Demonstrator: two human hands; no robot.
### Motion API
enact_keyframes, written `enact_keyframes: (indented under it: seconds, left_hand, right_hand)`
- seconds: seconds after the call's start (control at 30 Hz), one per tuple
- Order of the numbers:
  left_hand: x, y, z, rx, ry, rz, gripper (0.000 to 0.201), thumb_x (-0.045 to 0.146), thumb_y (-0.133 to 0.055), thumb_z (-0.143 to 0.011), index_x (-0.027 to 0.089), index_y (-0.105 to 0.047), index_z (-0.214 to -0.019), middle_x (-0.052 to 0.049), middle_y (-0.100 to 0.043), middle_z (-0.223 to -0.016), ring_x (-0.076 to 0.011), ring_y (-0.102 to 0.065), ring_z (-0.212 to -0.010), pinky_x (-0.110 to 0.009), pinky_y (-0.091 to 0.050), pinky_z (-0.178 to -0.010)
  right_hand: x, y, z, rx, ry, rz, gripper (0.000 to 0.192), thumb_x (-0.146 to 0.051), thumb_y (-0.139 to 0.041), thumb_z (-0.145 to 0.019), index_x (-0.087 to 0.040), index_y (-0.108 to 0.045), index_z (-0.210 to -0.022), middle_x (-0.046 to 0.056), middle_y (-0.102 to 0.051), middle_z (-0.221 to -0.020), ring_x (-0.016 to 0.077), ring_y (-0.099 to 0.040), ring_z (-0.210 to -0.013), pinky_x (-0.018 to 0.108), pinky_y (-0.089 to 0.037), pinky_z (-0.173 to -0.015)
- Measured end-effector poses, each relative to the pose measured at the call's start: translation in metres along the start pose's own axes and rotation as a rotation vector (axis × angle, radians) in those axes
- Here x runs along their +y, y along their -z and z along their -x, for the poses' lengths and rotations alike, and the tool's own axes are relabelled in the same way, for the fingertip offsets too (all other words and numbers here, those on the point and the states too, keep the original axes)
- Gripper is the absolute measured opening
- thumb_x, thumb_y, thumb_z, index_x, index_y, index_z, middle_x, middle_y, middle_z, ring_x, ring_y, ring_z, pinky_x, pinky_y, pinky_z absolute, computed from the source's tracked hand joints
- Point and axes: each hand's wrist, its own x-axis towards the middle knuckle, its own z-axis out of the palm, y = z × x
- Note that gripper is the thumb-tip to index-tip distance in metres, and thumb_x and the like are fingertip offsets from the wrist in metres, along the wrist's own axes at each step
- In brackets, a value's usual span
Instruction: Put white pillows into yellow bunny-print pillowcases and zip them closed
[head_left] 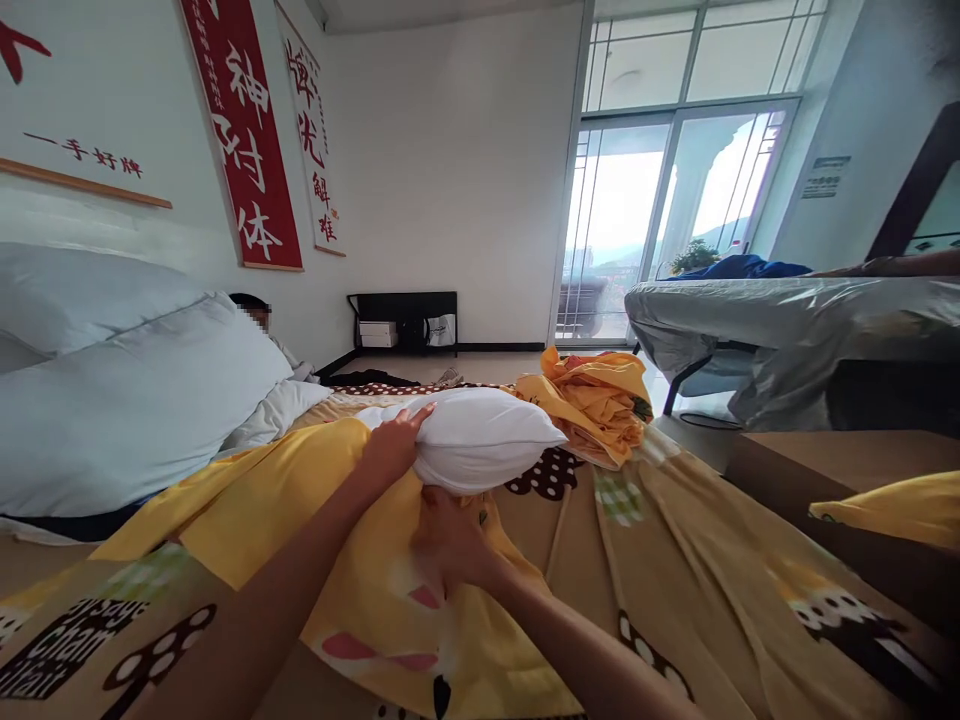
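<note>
Reaching over the printed bedsheet (675, 570), we have our right hand (457, 538) at the yellow pillowcase (371, 595), fingers hidden, and our left hand (396, 442) laid on the left end of the white pillow (487, 435); we cannot tell how far either closes. Farther off lies an orange fabric bundle (600, 400).

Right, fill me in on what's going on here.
Someone is handling a white pillow and yellow fabric above a patterned sheet. The left hand is on the pillow's left end; the right hand is at the fabric just below it, its fingertips hidden. Much of the pillow shows bare; whether part sits inside the fabric can't be told. A crumpled orange cloth lies just beyond.
</note>
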Motion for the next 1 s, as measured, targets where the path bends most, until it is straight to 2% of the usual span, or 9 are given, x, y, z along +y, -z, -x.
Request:
enact_keyframes:
  seconds: [0.1,0.17,0.23,0.33,0.47,0.63,0.73,0.93,1.0]
  left_hand:
    - [-0.002,-0.004,0.000,0.014,0.048,0.055,0.070,0.000,-0.038,-0.077,0.028,-0.043,-0.141,-0.009,-0.059,-0.125,-0.0237,-0.064,-0.101,-0.034,-0.051,-0.084]
    - [-0.002,-0.005,0.000,0.018,0.079,0.102,0.066,0.001,-0.039,-0.077,0.025,-0.049,-0.137,-0.008,-0.059,-0.126,-0.0230,-0.061,-0.107,-0.033,-0.049,-0.090]
    - [-0.001,-0.004,0.001,0.003,0.097,0.123,0.062,0.003,-0.041,-0.077,0.024,-0.051,-0.135,-0.008,-0.062,-0.124,-0.0232,-0.060,-0.110,-0.033,-0.048,-0.092]
    - [0.001,-0.003,0.004,-0.029,0.101,0.111,0.061,0.005,-0.042,-0.076,0.023,-0.050,-0.134,-0.009,-0.061,-0.126,-0.0249,-0.061,-0.109,-0.035,-0.051,-0.089]
    - [-0.001,-0.002,0.007,-0.043,0.084,0.076,0.060,0.005,-0.041,-0.078,0.021,-0.047,-0.135,-0.010,-0.057,-0.133,-0.0240,-0.060,-0.110,-0.035,-0.052,-0.085]
    - [-0.008,-0.001,0.008,-0.063,0.081,0.168,0.057,0.004,-0.038,-0.079,0.015,-0.049,-0.134,-0.011,-0.057,-0.132,-0.0221,-0.056,-0.118,-0.032,-0.047,-0.095]
    - [-0.006,0.000,0.009,-0.105,0.059,0.194,0.057,0.005,-0.040,-0.078,0.018,-0.051,-0.132,-0.009,-0.057,-0.133,-0.0203,-0.056,-0.118,-0.029,-0.046,-0.095]
    - [-0.003,0.007,-0.004,-0.260,0.066,0.167,0.042,0.009,-0.045,-0.075,0.015,-0.064,-0.112,-0.017,-0.067,-0.112,-0.0285,-0.062,-0.106,-0.037,-0.048,-0.087]
    - [-0.007,0.014,-0.011,-0.343,0.046,0.172,0.035,0.013,-0.051,-0.073,0.015,-0.068,-0.104,-0.015,-0.069,-0.107,-0.0286,-0.063,-0.101,-0.035,-0.049,-0.083]
  right_hand:
    - [-0.015,-0.001,0.005,-0.016,-0.158,-0.265,0.030,-0.022,-0.059,-0.071,-0.020,-0.053,-0.101,0.005,-0.065,-0.101,0.0208,-0.060,-0.092,0.030,-0.046,-0.075]
    - [-0.022,0.001,0.010,-0.055,-0.186,-0.341,0.030,-0.022,-0.059,-0.071,-0.021,-0.055,-0.101,0.003,-0.066,-0.098,0.0201,-0.061,-0.089,0.028,-0.046,-0.072]
    - [-0.024,0.002,0.012,-0.125,-0.149,-0.293,0.031,-0.019,-0.058,-0.069,-0.022,-0.058,-0.099,0.000,-0.067,-0.096,0.0201,-0.061,-0.089,0.027,-0.046,-0.072]
    - [-0.019,0.002,0.012,-0.197,-0.092,-0.045,0.023,-0.017,-0.056,-0.068,-0.020,-0.064,-0.089,0.001,-0.067,-0.092,0.0215,-0.059,-0.090,0.029,-0.044,-0.077]
    - [-0.012,-0.001,0.011,-0.056,-0.042,0.228,0.025,-0.020,-0.056,-0.070,-0.018,-0.068,-0.092,0.009,-0.065,-0.108,0.0257,-0.055,-0.103,0.035,-0.041,-0.089]
    - [-0.005,0.014,0.011,-0.086,-0.061,0.071,0.026,-0.017,-0.054,-0.070,-0.020,-0.070,-0.090,0.003,-0.070,-0.094,0.0226,-0.059,-0.096,0.031,-0.044,-0.086]
    - [0.001,0.028,0.014,-0.096,-0.039,-0.010,0.029,-0.016,-0.052,-0.069,-0.019,-0.071,-0.090,0.003,-0.072,-0.094,0.0225,-0.061,-0.093,0.028,-0.045,-0.079]
    - [0.000,0.041,0.006,-0.096,-0.180,0.107,0.022,-0.022,-0.052,-0.071,-0.015,-0.073,-0.075,0.004,-0.072,-0.075,0.0207,-0.062,-0.073,0.024,-0.040,-0.062]
    - [0.002,0.048,0.004,-0.077,-0.205,0.092,0.020,-0.024,-0.055,-0.070,-0.015,-0.073,-0.069,0.003,-0.071,-0.069,0.0201,-0.061,-0.069,0.025,-0.041,-0.060]
